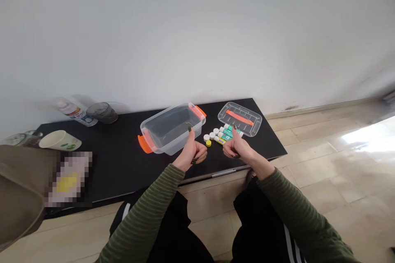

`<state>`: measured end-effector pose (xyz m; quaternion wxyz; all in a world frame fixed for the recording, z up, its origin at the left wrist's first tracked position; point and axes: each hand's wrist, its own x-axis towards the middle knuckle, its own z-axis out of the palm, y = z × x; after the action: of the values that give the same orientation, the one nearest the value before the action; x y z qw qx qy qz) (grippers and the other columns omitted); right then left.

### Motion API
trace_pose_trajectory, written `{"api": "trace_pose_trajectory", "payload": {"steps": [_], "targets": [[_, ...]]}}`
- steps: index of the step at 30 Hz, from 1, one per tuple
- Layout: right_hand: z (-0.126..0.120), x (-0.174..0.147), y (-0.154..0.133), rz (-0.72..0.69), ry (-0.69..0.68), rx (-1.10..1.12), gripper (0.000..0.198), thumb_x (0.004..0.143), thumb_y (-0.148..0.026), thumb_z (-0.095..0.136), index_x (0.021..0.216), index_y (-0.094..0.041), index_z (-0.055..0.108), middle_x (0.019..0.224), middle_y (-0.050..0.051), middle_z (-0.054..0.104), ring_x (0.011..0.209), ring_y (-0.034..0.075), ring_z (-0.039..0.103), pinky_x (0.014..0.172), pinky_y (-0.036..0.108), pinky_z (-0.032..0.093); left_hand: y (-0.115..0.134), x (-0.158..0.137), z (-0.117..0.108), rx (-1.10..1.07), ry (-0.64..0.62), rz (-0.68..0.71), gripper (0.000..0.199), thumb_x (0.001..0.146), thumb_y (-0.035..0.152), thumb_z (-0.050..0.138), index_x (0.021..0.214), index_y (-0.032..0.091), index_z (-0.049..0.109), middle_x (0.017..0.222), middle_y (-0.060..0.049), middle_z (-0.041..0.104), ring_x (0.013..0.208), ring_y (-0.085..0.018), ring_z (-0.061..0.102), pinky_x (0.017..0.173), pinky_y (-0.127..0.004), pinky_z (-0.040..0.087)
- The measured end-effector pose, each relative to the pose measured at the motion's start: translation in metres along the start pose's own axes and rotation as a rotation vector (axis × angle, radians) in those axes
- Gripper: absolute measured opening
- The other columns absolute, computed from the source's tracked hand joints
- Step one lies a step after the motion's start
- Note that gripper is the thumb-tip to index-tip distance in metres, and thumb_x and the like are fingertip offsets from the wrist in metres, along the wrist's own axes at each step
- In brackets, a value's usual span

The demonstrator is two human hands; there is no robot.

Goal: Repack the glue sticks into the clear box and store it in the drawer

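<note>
Fingers curled together into fists, thumbs raised, my left hand (pixel 193 152) and right hand (pixel 239 147) hang over the smooth black rectangular worktop (pixel 117 164). Behind it rises a plain pale-grey wall (pixel 197 33); glossy beige floor tiles (pixel 321 172) stretch right, catching bright light. On the worktop, a clear plastic box (pixel 173 127) with orange latches sits beyond my left hand. To its right lie a flat clear plastic lid (pixel 240 118), green-and-white tubes (pixel 226 136) partly behind my right hand, and small round white pieces (pixel 206 137).
</note>
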<state>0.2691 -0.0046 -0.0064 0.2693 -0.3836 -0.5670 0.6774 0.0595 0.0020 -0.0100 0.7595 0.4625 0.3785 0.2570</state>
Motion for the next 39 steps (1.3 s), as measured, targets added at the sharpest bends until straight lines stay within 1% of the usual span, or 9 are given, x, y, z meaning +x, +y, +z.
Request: {"api": "trace_pose_trajectory", "payload": {"steps": [3,6,10,14,17,24,32,35,39], "targets": [[-0.003,0.016,0.011,0.174,0.107,-0.101,0.089,0.087,-0.075,-0.019,0.039,-0.023,0.035,0.035,0.000,0.027,0.038,0.010,0.028,0.044,0.027,0.017,-0.004,0.012,0.003,0.054,0.037,-0.073,0.085,0.066,0.093,-0.016,0.034,0.025,0.024,0.033,0.000,0.017,0.031,-0.009,0.017,0.039,-0.028,0.010],[-0.004,0.020,0.014,0.202,0.135,-0.181,0.089,0.088,-0.074,-0.018,0.041,-0.021,0.037,0.037,0.000,0.029,0.040,0.009,0.029,0.045,0.025,0.020,-0.010,0.015,0.001,0.119,0.079,-0.025,0.084,0.071,0.090,-0.013,0.034,0.025,0.024,0.033,-0.001,0.019,0.033,-0.009,0.020,0.041,-0.029,0.014],[-0.004,0.015,0.012,0.194,0.303,-0.506,0.085,0.099,-0.066,-0.001,0.054,-0.018,0.052,0.050,0.003,0.049,0.053,0.012,0.048,0.056,0.023,0.034,-0.019,0.021,-0.007,0.390,0.325,0.042,0.078,0.091,0.076,0.015,0.043,0.021,0.044,0.039,-0.002,0.038,0.039,-0.011,0.037,0.047,-0.027,0.029],[-0.004,0.017,0.016,0.225,0.526,-1.103,0.032,0.099,-0.047,0.046,0.098,-0.021,0.066,0.097,0.006,0.069,0.088,0.019,0.064,0.071,0.026,0.043,-0.029,0.031,-0.011,0.789,0.504,0.166,0.021,0.089,0.036,0.055,0.086,0.020,0.068,0.084,-0.004,0.069,0.068,-0.016,0.060,0.067,-0.028,0.044],[-0.004,0.023,0.022,0.216,0.508,-1.298,0.024,0.098,-0.034,0.051,0.115,-0.022,0.061,0.120,0.009,0.065,0.106,0.021,0.063,0.075,0.027,0.047,-0.037,0.038,-0.011,1.043,0.553,0.211,0.022,0.086,0.021,0.058,0.106,0.021,0.066,0.107,-0.006,0.065,0.085,-0.018,0.063,0.079,-0.031,0.047],[0.003,0.030,0.032,0.285,0.417,-1.424,0.023,0.096,-0.030,0.055,0.116,-0.021,0.062,0.122,0.012,0.064,0.111,0.024,0.063,0.077,0.030,0.052,-0.049,0.044,-0.010,1.350,0.506,0.123,0.023,0.089,0.023,0.058,0.112,0.023,0.059,0.115,-0.008,0.056,0.104,-0.023,0.062,0.082,-0.032,0.049],[0.009,0.032,0.035,0.401,0.346,-1.426,0.028,0.093,-0.030,0.058,0.117,-0.017,0.063,0.121,0.016,0.066,0.106,0.028,0.066,0.082,0.036,0.052,-0.050,0.040,-0.008,1.343,0.474,0.034,0.022,0.090,0.021,0.058,0.112,0.023,0.054,0.113,-0.007,0.063,0.102,-0.024,0.064,0.082,-0.034,0.048],[0.008,0.028,0.033,0.409,0.351,-1.397,0.031,0.093,-0.032,0.056,0.120,-0.018,0.061,0.120,0.015,0.067,0.104,0.029,0.067,0.082,0.038,0.052,-0.052,0.041,-0.012,1.282,0.509,0.083,0.015,0.090,0.019,0.057,0.105,0.022,0.056,0.111,-0.008,0.064,0.100,-0.024,0.065,0.083,-0.036,0.050],[0.006,0.017,0.026,0.370,0.390,-1.301,0.027,0.092,-0.037,0.055,0.113,-0.022,0.063,0.117,0.011,0.068,0.107,0.027,0.065,0.081,0.035,0.049,-0.048,0.041,-0.021,0.863,0.574,0.156,0.013,0.083,0.017,0.065,0.094,0.018,0.058,0.111,-0.009,0.064,0.089,-0.020,0.066,0.084,-0.037,0.054]]}}
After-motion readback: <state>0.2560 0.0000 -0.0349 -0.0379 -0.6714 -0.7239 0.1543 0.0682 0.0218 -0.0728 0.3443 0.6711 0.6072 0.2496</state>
